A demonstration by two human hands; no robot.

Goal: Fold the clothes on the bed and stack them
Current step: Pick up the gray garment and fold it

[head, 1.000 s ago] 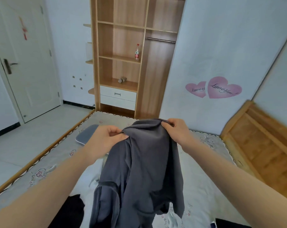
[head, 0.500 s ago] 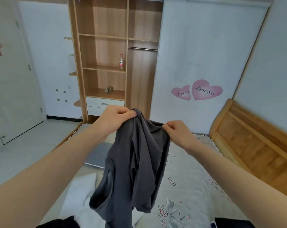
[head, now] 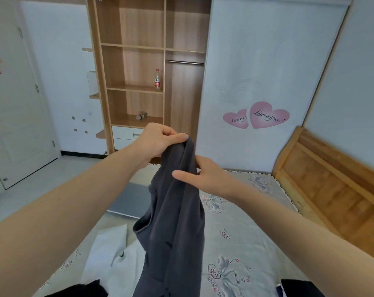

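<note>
The left hand [head: 160,139] pinched the top of the dark grey garment [head: 175,221], which hung above the bed [head: 246,232] (bunched, unfolded); the right hand [head: 205,174] touched it lower down, thumb straight, fingers hidden behind the cloth.

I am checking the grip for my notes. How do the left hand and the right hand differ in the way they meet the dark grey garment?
The left hand grips the top of the dark grey garment with curled fingers; the right hand lies against it lower down, thumb extended, its other fingers hidden behind the cloth. The left hand is higher, so the garment hangs from it. Both hands touch the garment, which hangs above the bed.
</note>
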